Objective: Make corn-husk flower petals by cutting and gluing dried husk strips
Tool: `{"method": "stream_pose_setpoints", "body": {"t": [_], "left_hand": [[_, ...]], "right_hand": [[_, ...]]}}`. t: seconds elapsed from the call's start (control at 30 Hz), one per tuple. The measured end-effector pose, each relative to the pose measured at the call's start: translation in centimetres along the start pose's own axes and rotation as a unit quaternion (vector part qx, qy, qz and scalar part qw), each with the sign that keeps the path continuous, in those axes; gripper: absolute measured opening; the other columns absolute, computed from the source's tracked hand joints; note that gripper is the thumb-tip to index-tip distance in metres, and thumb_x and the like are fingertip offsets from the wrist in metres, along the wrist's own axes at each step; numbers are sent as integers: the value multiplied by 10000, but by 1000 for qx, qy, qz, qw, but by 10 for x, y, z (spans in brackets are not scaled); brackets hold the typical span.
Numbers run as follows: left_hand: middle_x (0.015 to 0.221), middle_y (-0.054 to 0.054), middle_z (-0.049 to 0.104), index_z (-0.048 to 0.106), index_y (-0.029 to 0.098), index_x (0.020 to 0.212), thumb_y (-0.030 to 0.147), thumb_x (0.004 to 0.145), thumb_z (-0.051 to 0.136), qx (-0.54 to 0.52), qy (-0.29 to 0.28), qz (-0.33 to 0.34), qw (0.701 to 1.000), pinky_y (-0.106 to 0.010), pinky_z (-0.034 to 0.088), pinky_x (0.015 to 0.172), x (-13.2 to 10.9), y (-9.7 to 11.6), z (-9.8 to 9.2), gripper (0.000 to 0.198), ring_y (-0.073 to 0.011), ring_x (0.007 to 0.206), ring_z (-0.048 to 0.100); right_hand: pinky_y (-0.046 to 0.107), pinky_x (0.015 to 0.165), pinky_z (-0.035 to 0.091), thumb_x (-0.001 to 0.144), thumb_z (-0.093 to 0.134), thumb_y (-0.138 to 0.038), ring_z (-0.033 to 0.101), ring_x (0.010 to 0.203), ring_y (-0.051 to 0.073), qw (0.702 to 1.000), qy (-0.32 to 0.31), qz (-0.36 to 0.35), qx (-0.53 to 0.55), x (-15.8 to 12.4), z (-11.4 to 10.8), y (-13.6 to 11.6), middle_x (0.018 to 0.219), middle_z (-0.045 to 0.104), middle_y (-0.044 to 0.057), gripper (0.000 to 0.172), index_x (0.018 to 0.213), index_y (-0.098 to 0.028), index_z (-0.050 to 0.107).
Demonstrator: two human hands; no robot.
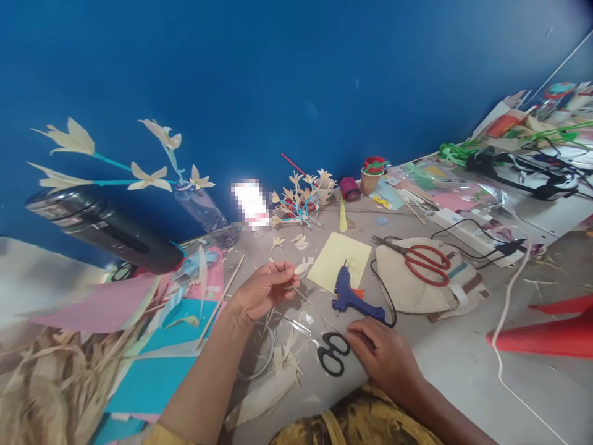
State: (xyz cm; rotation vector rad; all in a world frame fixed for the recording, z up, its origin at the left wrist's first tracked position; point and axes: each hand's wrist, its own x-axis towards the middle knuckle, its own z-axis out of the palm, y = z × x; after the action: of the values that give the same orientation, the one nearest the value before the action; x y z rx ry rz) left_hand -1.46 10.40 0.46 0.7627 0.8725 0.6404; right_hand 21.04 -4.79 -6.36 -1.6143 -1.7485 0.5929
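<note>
My left hand (271, 287) pinches a small pale piece of dried husk (303, 267) between thumb and fingers, above the table. My right hand (382, 351) rests lower right with its fingers curled together. A thin sliver seems to lead to its fingertips, but what they hold, if anything, is unclear. Beside those fingertips lie black-handled scissors (332, 354), blades toward my left hand. A blue glue gun (354, 296) lies just beyond my right hand, its nozzle on a yellow paper sheet (331, 253). Husk scraps (290, 358) are scattered below my left hand.
Husk flowers on blue stems stand in a clear bottle (204, 210) beside a dark flask (106, 228). More flowers (301, 201) sit at the back. Red-handled scissors (428, 264) lie on a cream cloth item (393, 287). A corded power strip (477, 232) is at right.
</note>
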Motion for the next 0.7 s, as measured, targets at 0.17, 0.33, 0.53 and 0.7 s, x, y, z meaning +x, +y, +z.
{"method": "stream_pose_setpoints", "body": {"t": [0.17, 0.33, 0.53, 0.7], "left_hand": [[674, -69, 629, 676, 115, 701, 249, 697, 824, 14, -70, -25, 997, -218, 395, 529, -22, -10, 15, 200, -120, 599, 546], [647, -75, 637, 705, 116, 688, 256, 696, 827, 69, -84, -32, 994, -219, 403, 538, -39, -12, 27, 186, -122, 577, 552], [728, -58, 654, 716, 133, 857, 329, 729, 816, -50, -13, 37, 998, -230, 456, 561, -58, -26, 40, 255, -135, 630, 601], [764, -26, 652, 696, 144, 815, 225, 643, 871, -107, 70, 89, 988, -220, 452, 575, -67, -53, 65, 258, -111, 657, 581]], "right_hand": [[255, 581, 442, 927, 550, -333, 546, 599, 145, 991, 25, 17, 131, 26, -24, -32, 781, 676, 38, 198, 923, -198, 695], [224, 524, 389, 869, 604, -301, 483, 578, 114, 976, -64, 5, 208, 50, -40, -62, 758, 649, 14, 179, 957, -184, 707], [226, 470, 307, 858, 640, -371, 397, 517, 92, 940, -48, 66, 331, 52, -32, -66, 663, 638, 11, 229, 798, -157, 689], [216, 438, 265, 825, 710, -412, 356, 481, 71, 892, -37, 122, 434, 45, -18, -60, 677, 649, 18, 277, 881, -140, 699]]}}
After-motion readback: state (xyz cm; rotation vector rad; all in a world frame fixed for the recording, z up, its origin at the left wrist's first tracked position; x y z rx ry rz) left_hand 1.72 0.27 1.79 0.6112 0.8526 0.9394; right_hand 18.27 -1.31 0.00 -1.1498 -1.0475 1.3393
